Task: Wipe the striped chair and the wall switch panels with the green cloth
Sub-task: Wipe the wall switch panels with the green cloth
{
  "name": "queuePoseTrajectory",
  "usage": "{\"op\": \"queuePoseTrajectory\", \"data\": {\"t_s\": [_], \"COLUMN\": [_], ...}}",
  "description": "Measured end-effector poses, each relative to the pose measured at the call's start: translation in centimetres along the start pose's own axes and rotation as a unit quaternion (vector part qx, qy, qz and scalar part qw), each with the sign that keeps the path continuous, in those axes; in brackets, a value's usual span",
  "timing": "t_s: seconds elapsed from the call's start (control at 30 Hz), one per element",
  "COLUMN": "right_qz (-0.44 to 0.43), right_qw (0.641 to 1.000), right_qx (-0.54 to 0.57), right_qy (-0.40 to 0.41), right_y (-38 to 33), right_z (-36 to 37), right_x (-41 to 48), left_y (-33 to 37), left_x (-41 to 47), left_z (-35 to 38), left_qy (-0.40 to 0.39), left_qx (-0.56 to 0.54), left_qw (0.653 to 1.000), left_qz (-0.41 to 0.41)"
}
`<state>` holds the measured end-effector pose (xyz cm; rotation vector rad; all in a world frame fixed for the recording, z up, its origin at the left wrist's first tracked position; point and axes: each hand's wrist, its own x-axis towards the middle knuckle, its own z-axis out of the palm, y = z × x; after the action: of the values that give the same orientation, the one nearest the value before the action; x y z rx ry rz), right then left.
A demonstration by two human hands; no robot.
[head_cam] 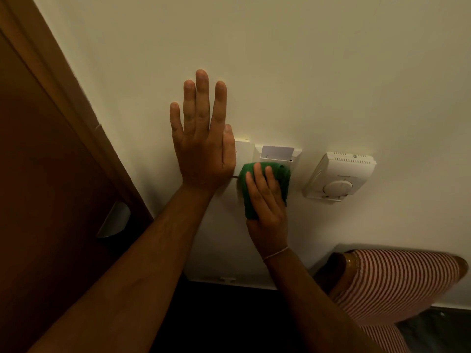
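Right hand [266, 200] pressed green cloth [280, 178] on card-slot switch panel [277, 151]; left hand [204, 151], fingers spread, flat on wall [280, 72], covering neighbouring panel [243, 146]. Thermostat [340, 175] right; striped chair [397, 284] below.

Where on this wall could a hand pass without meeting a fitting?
Bare: the wall above the left hand and thermostat, and between the green cloth and striped chair. Crowded: the row from switch panel through card holder to the thermostat.

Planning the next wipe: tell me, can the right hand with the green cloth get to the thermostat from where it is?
Probably yes. The right hand presses the green cloth on the card-slot panel; only bare wall lies between it and the thermostat.
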<state>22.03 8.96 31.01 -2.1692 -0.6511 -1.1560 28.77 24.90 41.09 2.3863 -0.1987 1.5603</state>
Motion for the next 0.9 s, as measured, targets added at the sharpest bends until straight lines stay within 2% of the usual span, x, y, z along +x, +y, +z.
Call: {"op": "queuePoseTrajectory", "data": {"t_s": [0.13, 0.33, 0.53, 0.73, 0.9], "right_qz": [0.002, 0.016, -0.003, 0.061, 0.062], "right_qw": [1.0, 0.999, 1.0, 0.995, 0.996], "right_qx": [0.0, 0.026, 0.008, 0.008, -0.004], "right_qy": [-0.03, 0.031, 0.015, 0.081, 0.059], "right_y": [0.3, -1.0, -0.7, 1.3, 1.7], "right_z": [-0.6, -0.1, -0.7, -2.8, -2.3], "right_x": [-1.0, 2.0, 2.0, 1.0, 0.0], "left_y": [-0.1, -0.3, -0.3, 0.0, 0.3], "left_x": [-0.2, -0.3, -0.4, -0.1, -0.1], "left_z": [0.1, 0.3, 0.4, 0.5, 0.5], "left_qy": [0.002, 0.007, 0.017, 0.024, 0.039], "left_qx": [0.004, 0.014, 0.016, 0.022, 0.015], "left_qw": [1.0, 1.0, 1.0, 0.999, 0.999], "left_qz": [0.002, -0.001, 0.003, -0.002, -0.015]}}
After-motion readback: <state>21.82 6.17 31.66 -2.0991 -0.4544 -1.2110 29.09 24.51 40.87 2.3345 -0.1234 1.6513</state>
